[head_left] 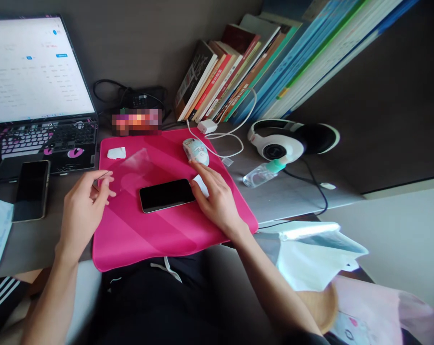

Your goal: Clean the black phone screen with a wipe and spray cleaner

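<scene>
A black-screened smartphone (168, 195) lies face up on a pink desk mat (159, 235). My left hand (83, 206) is just left of it, thumb and fingers pinched at the edge of a thin clear film (135, 165), whose outline is faint. My right hand (217, 199) rests at the phone's right end, fingers stretched out and thumb touching or very close to its edge. Between that thumb and forefinger a small white piece (201, 185) shows, partly hidden. Near the right fingertips sits a patterned mouse (196, 151). A crumpled white scrap (116, 153) lies at the mat's upper left.
An open laptop (40, 96) and a second phone (31, 190) are on the left. Books (217, 81) line the back. To the right are a white cable (238, 136), headphones (281, 141) and a clear bottle (260, 174). A white bag (306, 254) hangs below the desk edge.
</scene>
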### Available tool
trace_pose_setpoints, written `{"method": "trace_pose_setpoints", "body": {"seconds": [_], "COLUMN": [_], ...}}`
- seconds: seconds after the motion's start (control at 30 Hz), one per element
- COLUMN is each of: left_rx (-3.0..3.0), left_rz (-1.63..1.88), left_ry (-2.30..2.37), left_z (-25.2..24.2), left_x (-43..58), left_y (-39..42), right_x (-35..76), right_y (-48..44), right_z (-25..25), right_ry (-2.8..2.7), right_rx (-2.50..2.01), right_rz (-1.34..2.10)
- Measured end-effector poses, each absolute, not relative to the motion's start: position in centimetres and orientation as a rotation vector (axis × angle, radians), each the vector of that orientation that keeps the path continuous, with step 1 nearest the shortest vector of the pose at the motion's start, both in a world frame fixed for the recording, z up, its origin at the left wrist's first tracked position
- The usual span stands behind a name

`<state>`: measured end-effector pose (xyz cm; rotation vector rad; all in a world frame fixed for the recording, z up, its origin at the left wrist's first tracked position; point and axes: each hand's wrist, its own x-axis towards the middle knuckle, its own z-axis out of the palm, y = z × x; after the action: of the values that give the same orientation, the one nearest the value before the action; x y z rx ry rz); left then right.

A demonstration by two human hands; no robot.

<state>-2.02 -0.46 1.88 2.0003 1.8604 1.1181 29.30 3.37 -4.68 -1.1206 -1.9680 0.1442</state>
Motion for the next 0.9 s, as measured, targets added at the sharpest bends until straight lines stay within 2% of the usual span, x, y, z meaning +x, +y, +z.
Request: {"method": "trace_pose_setpoints", "body": {"seconds": [0.13, 0.3, 0.5, 0.77, 0.9], "left_rx": [1.735, 1.621, 1.56, 1.548, 1.924], "left_rz": [1.203, 1.029, 0.874, 0.805, 0.804], "left_ry": [1.632, 1.431, 1.272, 1.244, 1.46], "left_z": [2.1, 1.7, 1.4, 0.7, 0.2], "left_x": [-1.0, -0.1, 1.2, 1.1, 0.6], "left_y": [-1.2, -1.6, -1.5, -0.9, -0.7], "right_x": [29.6, 30.0, 30.8, 31.4, 31.7], "right_y": [2.4, 1.3, 1.5, 2.4, 3.2], "right_z": [-2.9, -1.0, -0.8, -1.7, -2.6], "right_ry": [-2.008, -2.167, -2.281, -2.323, -2.233], "right_rx": [-0.957, -0.874, -0.822, -0.767, -0.848], "right_rz": [0.237, 0.382, 0.302, 0.337, 0.457]}}
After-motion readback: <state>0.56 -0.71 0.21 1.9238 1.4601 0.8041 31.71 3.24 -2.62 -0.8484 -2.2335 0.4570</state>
